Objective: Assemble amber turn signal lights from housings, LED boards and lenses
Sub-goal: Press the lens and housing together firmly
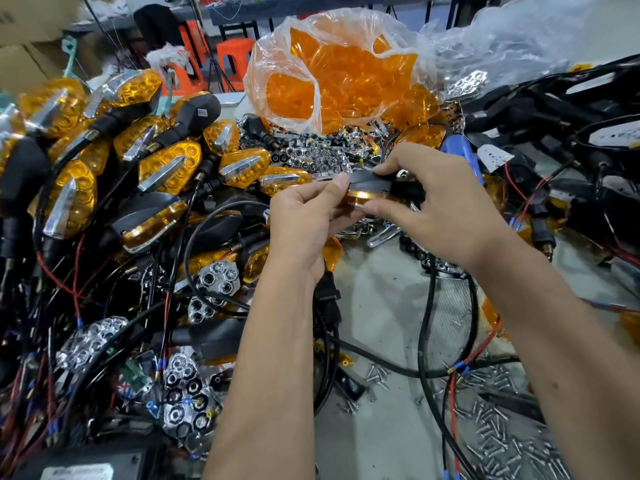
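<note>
Turn signal light (372, 191) sits pinched between left hand (304, 216) and right hand (440, 206), above the bench. Light, rigid plastic; the amber lens looks slick, so grip the black housing edges.

Both forearms reaching in from below, left hand (306, 216) and right hand (440, 206) raised together mid-frame, thumbs and curled fingers pinching from opposite sides, wrists slightly bent
</note>
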`<state>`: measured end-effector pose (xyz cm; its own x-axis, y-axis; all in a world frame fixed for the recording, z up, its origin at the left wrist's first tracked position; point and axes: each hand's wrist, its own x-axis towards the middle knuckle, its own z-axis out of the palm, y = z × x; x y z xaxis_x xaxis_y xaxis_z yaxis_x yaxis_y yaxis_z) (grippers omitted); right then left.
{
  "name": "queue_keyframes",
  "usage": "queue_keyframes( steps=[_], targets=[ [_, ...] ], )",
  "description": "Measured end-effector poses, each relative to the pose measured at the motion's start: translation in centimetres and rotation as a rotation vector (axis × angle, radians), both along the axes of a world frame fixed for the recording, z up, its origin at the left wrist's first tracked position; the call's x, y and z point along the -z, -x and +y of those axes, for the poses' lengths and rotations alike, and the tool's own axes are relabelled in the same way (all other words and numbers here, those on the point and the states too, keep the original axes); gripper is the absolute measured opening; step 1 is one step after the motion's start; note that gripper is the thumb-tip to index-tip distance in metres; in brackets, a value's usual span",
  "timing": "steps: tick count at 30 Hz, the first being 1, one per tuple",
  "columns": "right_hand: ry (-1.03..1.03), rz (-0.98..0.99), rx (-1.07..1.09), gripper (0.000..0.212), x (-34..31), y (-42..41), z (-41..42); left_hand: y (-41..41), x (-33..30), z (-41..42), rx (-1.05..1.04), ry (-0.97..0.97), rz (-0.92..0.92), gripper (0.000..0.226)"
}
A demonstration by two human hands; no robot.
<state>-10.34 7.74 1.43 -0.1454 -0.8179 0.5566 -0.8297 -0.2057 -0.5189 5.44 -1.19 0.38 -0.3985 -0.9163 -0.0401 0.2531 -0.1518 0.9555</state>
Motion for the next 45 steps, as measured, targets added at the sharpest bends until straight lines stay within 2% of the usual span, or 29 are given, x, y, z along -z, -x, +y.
queue_keyframes(
  steps=[5,8,12,13,16,18,21,24,28,34,36,38,40,43,45],
  targets=[
    [-0.039,0.087,0.004,0.051,0.0,-0.4,0.0,0.3,-0.1,0.2,-0.073,-0.065,-0.013,0.017],
    [-0.05,0.104,0.041,0.045,-0.2,-0.3,0.1,0.8,-0.1,0.6,-0.074,-0.11,0.017,0.018],
    [-0.12,0.062,0.124,0.035,-0.5,-0.6,0.3,1.1,0.1,0.9,-0.041,-0.007,-0.01,0.035],
    [-0.148,-0.026,0.123,0.037,-0.6,-0.8,0.3,1.0,0.1,0.8,-0.019,0.014,0.0,0.038],
    [-0.237,-0.525,0.045,0.056,-1.2,-1.0,0.2,0.4,-0.2,0.5,0.092,0.076,0.002,0.032],
    [-0.343,-0.77,0.033,0.048,-1.7,-1.1,0.2,0.0,0.0,0.4,0.194,0.139,-0.013,0.027],
    [-0.49,-0.949,-0.032,0.044,-2.1,-1.1,0.3,-0.3,0.1,0.4,0.313,0.223,0.03,0.031],
    [-0.595,-0.985,-0.118,0.045,-2.4,-1.0,0.7,-0.2,0.0,0.5,0.306,0.28,0.097,0.028],
    [-0.626,-0.916,-0.015,0.044,-2.2,-1.4,0.5,-0.2,0.0,0.4,0.248,0.306,0.108,0.012],
    [-0.599,-0.838,0.169,0.036,-2.5,-1.8,0.0,0.4,0.2,0.7,0.189,0.33,0.079,0.014],
    [-0.52,-0.679,0.276,0.034,-2.3,-1.8,-0.3,1.0,0.3,1.1,0.129,0.327,0.062,0.013],
    [-0.373,-0.377,0.367,0.042,-1.9,-2.1,-0.8,1.8,0.5,1.3,0.019,0.294,0.045,0.011],
    [-0.23,-0.153,0.369,0.047,-1.5,-2.8,-1.0,2.3,0.6,1.5,-0.069,0.255,0.032,0.009],
    [-0.09,0.031,0.422,0.051,-0.9,-3.7,-1.1,2.5,0.9,1.4,-0.188,0.353,-0.061,0.028],
    [-0.039,0.027,0.428,0.057,-0.7,-3.8,-1.2,2.5,0.8,1.5,-0.253,0.496,-0.117,0.042]
  ],
)
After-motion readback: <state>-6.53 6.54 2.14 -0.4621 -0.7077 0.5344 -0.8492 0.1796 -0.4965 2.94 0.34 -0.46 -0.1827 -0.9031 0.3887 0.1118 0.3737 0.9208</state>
